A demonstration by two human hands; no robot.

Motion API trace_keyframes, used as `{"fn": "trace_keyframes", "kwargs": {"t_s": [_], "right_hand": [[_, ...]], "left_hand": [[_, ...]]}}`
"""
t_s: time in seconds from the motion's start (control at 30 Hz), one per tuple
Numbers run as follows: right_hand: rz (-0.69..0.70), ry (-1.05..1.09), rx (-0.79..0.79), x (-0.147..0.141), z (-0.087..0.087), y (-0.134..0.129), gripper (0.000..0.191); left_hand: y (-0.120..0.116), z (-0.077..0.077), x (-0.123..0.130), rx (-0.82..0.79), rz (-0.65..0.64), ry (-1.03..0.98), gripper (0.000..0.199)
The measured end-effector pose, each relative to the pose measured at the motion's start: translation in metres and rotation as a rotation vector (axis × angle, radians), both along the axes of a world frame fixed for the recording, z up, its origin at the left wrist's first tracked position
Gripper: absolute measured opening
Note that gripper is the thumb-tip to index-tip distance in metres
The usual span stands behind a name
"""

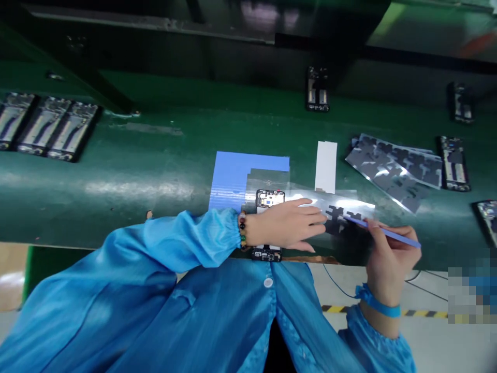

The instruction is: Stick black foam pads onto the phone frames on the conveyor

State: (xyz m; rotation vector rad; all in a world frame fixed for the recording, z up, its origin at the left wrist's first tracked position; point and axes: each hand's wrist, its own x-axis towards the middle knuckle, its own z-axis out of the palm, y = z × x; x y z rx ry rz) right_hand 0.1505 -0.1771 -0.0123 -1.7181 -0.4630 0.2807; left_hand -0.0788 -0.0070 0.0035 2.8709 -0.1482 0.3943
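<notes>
My left hand [287, 224] lies palm down with its fingers spread, across an opened phone [271, 198] at the table's front edge. Its fingertips rest on or just over a clear film sheet [361, 207] that bears black cut-out stickers [336, 212]. Slim purple tweezers [399, 237] are pinched in my right hand [388, 254], their tip pointing left at the stickers on the film. The phone's middle is hidden under my left hand and wrist. Beneath the phone lie a grey sheet [267, 178] and a blue mat [231, 176].
A white strip [326, 166] stands beyond the film. More sticker sheets [396, 168] overlap at the right, beside another opened phone [453, 163]. Several opened phones [73, 132] lie at the left; one [317, 89] is at the back. A post [97, 77] rises from the green table [163, 166].
</notes>
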Motion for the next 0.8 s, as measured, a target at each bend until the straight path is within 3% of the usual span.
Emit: {"fn": "trace_keyframes", "kwargs": {"t_s": [0.17,0.6,0.8], "right_hand": [[0.035,0.023,-0.074,0.003,-0.008,-0.009,0.053],[0.037,0.035,-0.039,-0.004,-0.007,-0.004,0.05],[0.014,0.091,0.128,-0.005,-0.008,0.003,0.047]], "left_hand": [[-0.007,-0.005,0.008,0.011,0.019,0.09,0.066],[-0.009,-0.006,0.005,-0.007,0.037,0.064,0.065],[-0.014,-0.01,0.004,-0.02,0.037,0.054,0.067]]}}
